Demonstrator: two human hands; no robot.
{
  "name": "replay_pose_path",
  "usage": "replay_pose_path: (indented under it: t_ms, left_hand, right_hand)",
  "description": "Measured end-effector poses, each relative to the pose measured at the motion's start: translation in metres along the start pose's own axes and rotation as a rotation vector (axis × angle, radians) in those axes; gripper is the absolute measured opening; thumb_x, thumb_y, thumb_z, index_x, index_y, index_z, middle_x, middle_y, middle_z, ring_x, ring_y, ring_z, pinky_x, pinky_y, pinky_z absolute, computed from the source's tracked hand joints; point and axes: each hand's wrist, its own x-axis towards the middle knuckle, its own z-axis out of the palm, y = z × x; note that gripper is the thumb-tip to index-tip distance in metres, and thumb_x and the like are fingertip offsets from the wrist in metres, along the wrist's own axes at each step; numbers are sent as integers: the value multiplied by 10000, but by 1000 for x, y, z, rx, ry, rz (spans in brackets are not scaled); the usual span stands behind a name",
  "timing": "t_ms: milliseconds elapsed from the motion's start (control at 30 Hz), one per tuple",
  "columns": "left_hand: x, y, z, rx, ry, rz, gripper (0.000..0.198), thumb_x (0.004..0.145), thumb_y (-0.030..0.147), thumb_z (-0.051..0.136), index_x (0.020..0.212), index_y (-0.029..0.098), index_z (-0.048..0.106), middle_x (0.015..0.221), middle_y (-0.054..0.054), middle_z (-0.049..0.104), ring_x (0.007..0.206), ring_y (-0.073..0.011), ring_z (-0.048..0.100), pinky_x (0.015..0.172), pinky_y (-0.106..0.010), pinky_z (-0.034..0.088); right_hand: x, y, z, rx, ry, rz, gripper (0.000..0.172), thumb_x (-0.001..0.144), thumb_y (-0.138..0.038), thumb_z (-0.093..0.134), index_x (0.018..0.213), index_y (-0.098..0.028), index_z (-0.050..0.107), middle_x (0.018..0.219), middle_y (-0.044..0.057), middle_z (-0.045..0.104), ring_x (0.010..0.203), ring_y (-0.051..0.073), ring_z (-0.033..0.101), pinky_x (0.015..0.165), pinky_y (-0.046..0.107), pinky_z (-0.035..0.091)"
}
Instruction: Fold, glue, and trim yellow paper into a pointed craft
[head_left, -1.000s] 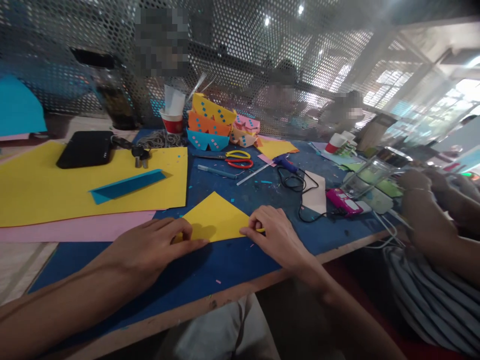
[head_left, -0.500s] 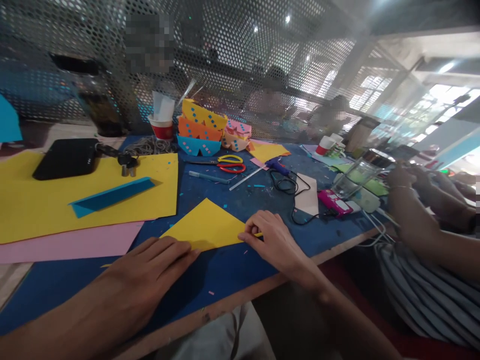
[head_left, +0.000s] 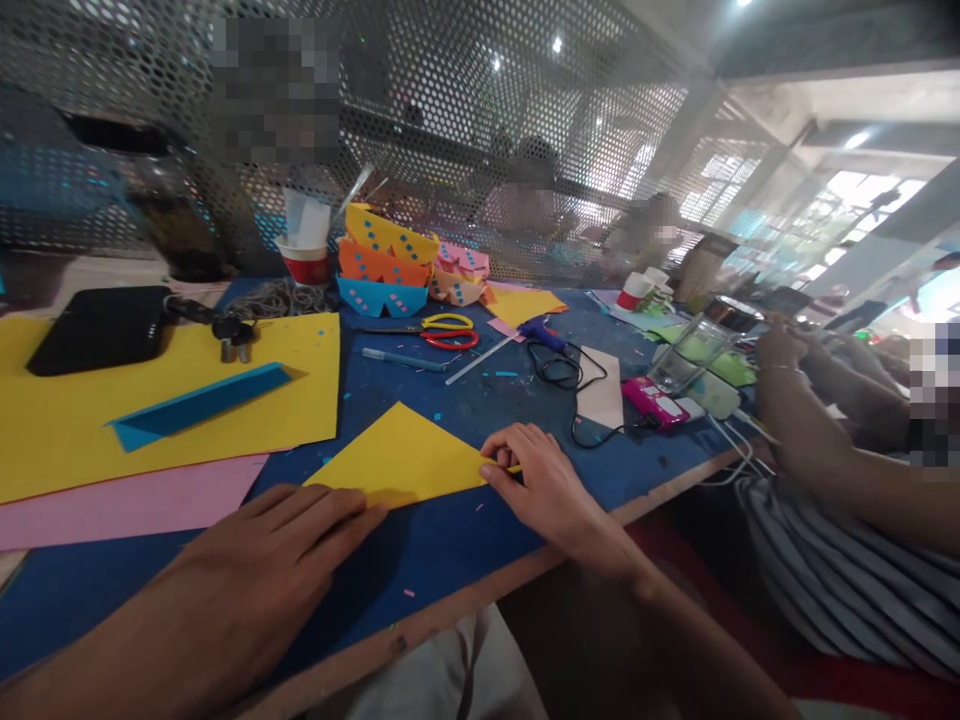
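A folded yellow paper triangle (head_left: 405,455) lies on the blue table (head_left: 465,540) in front of me. My left hand (head_left: 277,550) lies flat with fingers stretched out, its fingertips pressing the triangle's near left edge. My right hand (head_left: 544,480) pinches the triangle's right corner between thumb and fingers.
Large yellow sheet (head_left: 67,430) with a blue folded strip (head_left: 199,405) and a pink sheet (head_left: 127,495) lie left. Black case (head_left: 97,325), scissors (head_left: 446,330), pen (head_left: 401,360), glue gun (head_left: 540,335), paper boats (head_left: 386,260), red cup (head_left: 304,265) stand behind. Another person's arm (head_left: 817,440) is at right.
My left hand slid left along the triangle's near edge and flattened out. The right hand kept its pinch on the right corner. The view drifted right.
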Motion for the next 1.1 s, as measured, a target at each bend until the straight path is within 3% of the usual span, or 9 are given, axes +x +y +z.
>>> replay_pose_path:
  t_ms: [200, 467, 633, 833, 1100]
  left_hand:
    - [0, -3, 5, -12, 20, 6, 712, 971, 25, 508, 1553, 301, 813, 1457, -75, 882, 1205, -370, 830, 1075, -532, 643]
    - [5, -1, 1, -28, 12, -19, 721, 1014, 58, 512, 1631, 329, 769, 1443, -83, 886, 1229, -382, 840, 1106, -551, 649]
    - [5, -7, 4, -10, 36, 50, 768, 1023, 22, 504, 1702, 326, 696, 1455, -83, 877, 1191, -346, 839, 1062, -496, 627]
    - [6, 0, 3, -26, 13, -24, 754, 1033, 25, 466, 1679, 320, 720, 1450, -81, 878, 1212, -372, 832, 1102, -553, 631]
    - [7, -13, 3, -50, 10, 34, 783, 1030, 61, 510, 1723, 386, 677, 1385, -48, 884, 1143, -327, 824, 1031, -458, 625]
  right_hand:
    - [-3, 2, -1, -22, 24, -16, 184, 1068, -95, 743, 1158, -254, 764, 1106, 40, 783, 1088, 262, 718, 1020, 434, 467]
    - [-6, 10, 1, -52, 41, -49, 235, 1070, -75, 673, 1178, -263, 764, 1142, 54, 794, 1117, 271, 731, 1025, 436, 487]
    - [-11, 16, 3, -32, 56, -86, 251, 1097, -78, 627, 1207, -254, 770, 1181, 74, 800, 1153, 281, 738, 1045, 449, 499]
    - [-14, 21, 2, -4, 69, -138, 259, 1103, -70, 622, 1203, -262, 765, 1205, 75, 809, 1162, 274, 741, 1061, 446, 518]
    - [-14, 22, 3, 29, 70, -141, 266, 1092, -57, 634, 1187, -267, 767, 1211, 75, 810, 1186, 278, 740, 1085, 448, 532]
